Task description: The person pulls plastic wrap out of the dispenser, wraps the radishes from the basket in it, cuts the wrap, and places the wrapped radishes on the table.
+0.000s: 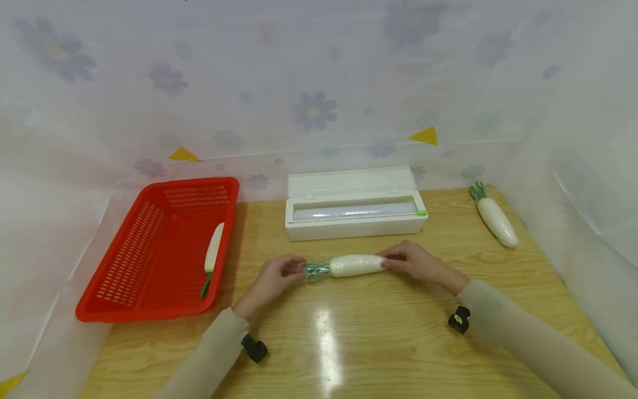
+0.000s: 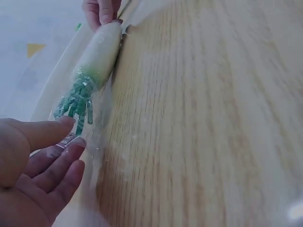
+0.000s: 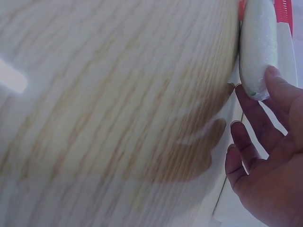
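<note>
Camera placement: one head view, two close wrist views.
Head camera sits high, facing forward and down on the counter point(image 1: 389, 332), with left hand point(image 1: 271, 279), right hand point(image 1: 416, 262) and basket point(image 1: 171, 249) in frame. Left wrist camera point(image 1: 255, 348), canted, looks past the left hand along the radish point(image 1: 356, 265); right wrist camera point(image 1: 459, 320), likewise canted, faces back toward the basket. All three share the radish.

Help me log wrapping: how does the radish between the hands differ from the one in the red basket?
The held radish is in clear film; no film shows on the basket radish. The held radish lies crosswise, leaves left; the basket radish lies lengthwise, leaves nearest the camera. The left hand and right hand pinch the held radish; the basket radish is untouched. Both are white with green leaves.
</note>
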{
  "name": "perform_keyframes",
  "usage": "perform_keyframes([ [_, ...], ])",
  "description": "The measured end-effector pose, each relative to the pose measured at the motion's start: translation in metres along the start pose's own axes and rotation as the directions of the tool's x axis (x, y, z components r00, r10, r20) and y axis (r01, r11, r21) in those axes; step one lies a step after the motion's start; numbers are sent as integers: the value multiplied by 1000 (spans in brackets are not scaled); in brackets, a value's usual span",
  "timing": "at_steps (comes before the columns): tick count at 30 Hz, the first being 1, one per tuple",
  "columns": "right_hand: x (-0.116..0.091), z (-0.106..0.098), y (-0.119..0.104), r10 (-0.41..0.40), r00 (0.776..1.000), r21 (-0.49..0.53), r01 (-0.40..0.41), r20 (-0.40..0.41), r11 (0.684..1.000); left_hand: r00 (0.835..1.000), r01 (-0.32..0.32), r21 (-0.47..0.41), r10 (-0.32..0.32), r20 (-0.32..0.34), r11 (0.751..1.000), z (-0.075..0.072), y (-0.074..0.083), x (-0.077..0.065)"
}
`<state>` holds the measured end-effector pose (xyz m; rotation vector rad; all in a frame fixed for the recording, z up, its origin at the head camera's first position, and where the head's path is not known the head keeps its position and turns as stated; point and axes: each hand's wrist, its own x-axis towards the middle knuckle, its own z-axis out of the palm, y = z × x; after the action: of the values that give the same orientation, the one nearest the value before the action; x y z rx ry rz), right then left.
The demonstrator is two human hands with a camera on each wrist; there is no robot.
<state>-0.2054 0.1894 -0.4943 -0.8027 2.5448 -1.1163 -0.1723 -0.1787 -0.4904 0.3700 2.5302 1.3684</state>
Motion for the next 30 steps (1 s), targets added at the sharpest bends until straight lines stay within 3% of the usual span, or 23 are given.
perform_keyframes([
  [6, 1, -1, 3, 15, 1000, 31, -15, 8, 999, 997, -73, 71, 76, -34, 995, 1, -2, 2],
  [10, 1, -3, 3, 24, 1000, 39, -25, 4, 999, 986, -148, 176, 158, -45, 973, 1, -1, -1],
  [15, 1, -4, 3, 27, 1000, 41, -27, 0, 999, 983, -161, 262, 178, -43, 952, 2, 2, -3],
  [19, 2, -3, 5, 8, 1000, 26, -8, -3, 1000, 985, -120, 229, 144, -91, 966, 7, 3, 0],
  [23, 2, -2, 6, -20, 1000, 17, 21, -5, 1000, 986, -54, 116, 71, -150, 992, 13, 1, 4],
  [30, 1, -2, 4, -32, 999, 30, 32, -7, 999, 982, 49, 29, -43, -186, 998, 17, 0, 6],
])
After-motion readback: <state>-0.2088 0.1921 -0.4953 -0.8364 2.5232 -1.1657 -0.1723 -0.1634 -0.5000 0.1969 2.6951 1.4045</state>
